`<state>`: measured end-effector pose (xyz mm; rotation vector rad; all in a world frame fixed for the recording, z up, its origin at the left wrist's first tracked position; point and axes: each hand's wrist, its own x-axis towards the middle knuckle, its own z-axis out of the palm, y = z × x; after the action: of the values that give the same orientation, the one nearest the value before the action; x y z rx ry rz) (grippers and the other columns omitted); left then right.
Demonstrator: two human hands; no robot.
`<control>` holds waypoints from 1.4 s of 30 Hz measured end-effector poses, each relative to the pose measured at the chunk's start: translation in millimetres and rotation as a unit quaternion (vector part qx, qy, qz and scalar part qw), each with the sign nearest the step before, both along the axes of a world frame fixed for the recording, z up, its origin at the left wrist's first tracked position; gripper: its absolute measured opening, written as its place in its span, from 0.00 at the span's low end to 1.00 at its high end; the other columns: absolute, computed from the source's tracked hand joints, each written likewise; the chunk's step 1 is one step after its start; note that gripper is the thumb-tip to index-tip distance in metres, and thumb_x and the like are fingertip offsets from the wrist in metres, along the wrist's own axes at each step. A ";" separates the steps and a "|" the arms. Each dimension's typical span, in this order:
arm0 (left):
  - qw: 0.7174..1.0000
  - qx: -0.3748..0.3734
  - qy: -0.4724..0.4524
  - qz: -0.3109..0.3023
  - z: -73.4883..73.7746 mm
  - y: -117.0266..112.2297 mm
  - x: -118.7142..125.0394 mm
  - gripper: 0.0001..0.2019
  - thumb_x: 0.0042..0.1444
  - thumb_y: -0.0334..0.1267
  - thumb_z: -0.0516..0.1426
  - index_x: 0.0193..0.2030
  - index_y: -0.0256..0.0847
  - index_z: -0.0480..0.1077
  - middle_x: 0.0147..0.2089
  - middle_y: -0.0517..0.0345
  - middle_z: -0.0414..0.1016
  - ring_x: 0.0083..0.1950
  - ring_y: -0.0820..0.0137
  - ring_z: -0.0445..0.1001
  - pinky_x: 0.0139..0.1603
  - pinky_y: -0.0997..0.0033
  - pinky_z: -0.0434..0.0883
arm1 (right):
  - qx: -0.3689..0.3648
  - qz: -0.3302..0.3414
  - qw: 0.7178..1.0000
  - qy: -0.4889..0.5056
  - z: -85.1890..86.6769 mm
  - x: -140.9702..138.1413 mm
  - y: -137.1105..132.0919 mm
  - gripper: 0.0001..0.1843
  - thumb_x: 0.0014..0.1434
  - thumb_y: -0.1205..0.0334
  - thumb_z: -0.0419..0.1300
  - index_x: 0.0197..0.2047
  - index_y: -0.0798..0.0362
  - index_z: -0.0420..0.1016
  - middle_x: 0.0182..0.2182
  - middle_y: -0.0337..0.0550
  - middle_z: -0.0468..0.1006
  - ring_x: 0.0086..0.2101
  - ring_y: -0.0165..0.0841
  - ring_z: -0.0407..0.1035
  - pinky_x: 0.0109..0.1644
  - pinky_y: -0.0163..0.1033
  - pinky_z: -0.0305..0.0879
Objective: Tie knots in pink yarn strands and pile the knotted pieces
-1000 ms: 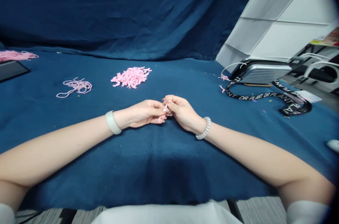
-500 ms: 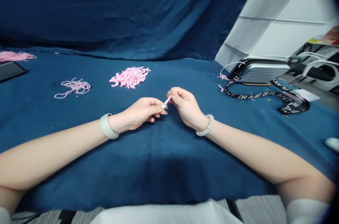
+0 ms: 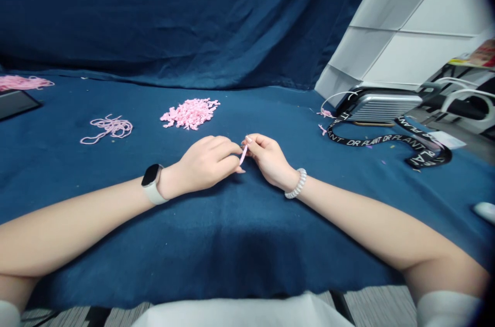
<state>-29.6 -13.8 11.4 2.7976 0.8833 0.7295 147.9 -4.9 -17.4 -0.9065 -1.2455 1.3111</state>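
My left hand [image 3: 207,162] and my right hand [image 3: 266,159] meet at the middle of the blue cloth. Both pinch a short piece of pink string [image 3: 243,154] held between their fingertips. The left hand is turned palm down, a watch on its wrist. A pale coiled band sits on my right wrist. Beyond the hands lies a heap of small pink knotted pieces [image 3: 190,112], and a loose tangle of pink string [image 3: 110,127] lies to its left.
A black lanyard with white lettering [image 3: 386,142] curls at the right beside a silver ribbed case [image 3: 381,105]. A dark tray [image 3: 15,102] with more pink string sits at the far left. White panels stand at the back right.
My left hand has rolled from palm inward to palm down, showing the watch face. The hands first drew the pink piece taut, then closed together again over it.
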 end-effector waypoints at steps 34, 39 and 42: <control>0.889 -0.270 -0.363 0.069 1.9 -3.1 16.6 0.06 0.50 0.37 0.60 0.33 0.37 0.75 0.29 0.56 0.75 0.27 0.75 0.69 0.28 0.75 0.65 | -0.006 0.050 0.998 -0.038 -2.0 -7.8 -5.6 0.11 0.51 0.56 0.59 0.27 0.56 0.69 0.26 0.38 0.69 0.29 0.27 0.61 0.37 0.36 0.58; 0.741 -0.488 -0.460 0.038 -3.6 2.0 20.5 0.07 0.47 0.37 0.62 0.30 0.35 0.73 0.25 0.60 0.68 0.21 0.82 0.57 0.20 0.80 0.55 | 0.044 -0.017 0.997 -0.069 -3.7 -7.4 -4.6 0.11 0.54 0.56 0.57 0.27 0.55 0.69 0.27 0.39 0.68 0.30 0.28 0.62 0.37 0.37 0.60; 0.713 -0.529 -0.459 0.034 -6.3 2.6 21.1 0.07 0.48 0.37 0.62 0.29 0.34 0.73 0.24 0.61 0.64 0.21 0.83 0.54 0.19 0.81 0.53 | 0.095 -0.060 0.989 -0.099 -3.7 -6.4 -4.5 0.10 0.55 0.58 0.56 0.26 0.54 0.69 0.29 0.40 0.68 0.32 0.29 0.63 0.38 0.37 0.61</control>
<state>-8.5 -11.3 5.1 1.1474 0.7688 1.0043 141.6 -9.5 -21.2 -0.9751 -1.4211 1.0074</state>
